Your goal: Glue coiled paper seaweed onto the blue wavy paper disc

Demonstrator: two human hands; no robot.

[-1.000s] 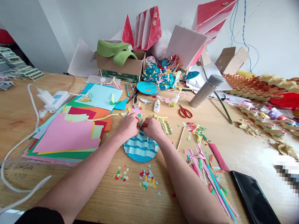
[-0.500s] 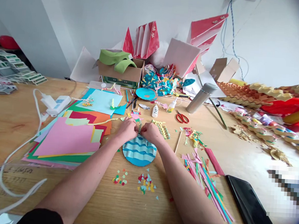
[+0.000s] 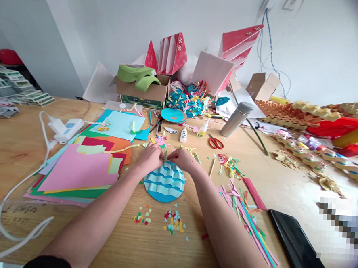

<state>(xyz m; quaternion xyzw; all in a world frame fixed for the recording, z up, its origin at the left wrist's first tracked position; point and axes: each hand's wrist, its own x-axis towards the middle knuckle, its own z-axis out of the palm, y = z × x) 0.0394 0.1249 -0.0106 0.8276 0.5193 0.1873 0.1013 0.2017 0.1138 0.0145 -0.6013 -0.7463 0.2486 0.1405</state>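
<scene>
A round blue disc with wavy light-blue paper strips across it lies flat on the table. At its far edge, my left hand has its fingers closed in a pinch. My right hand pinches from the other side, close to the left fingertips. A narrow green paper strip stands up between the fingertips; its lower end is partly hidden. Just beyond my left hand lies a pink paper fish. Yellow curled paper pieces lie behind my right hand.
Nearer me are paper dots and small paper triangles. Coloured sheets are stacked left. Glue bottles, red scissors and a steel flask stand or lie behind. Paper strips and a black phone-like slab lie right.
The view has shifted slightly, so the table sits a little lower in it. My fingertips have parted slightly, showing more of the green strip. The disc stays in place.
</scene>
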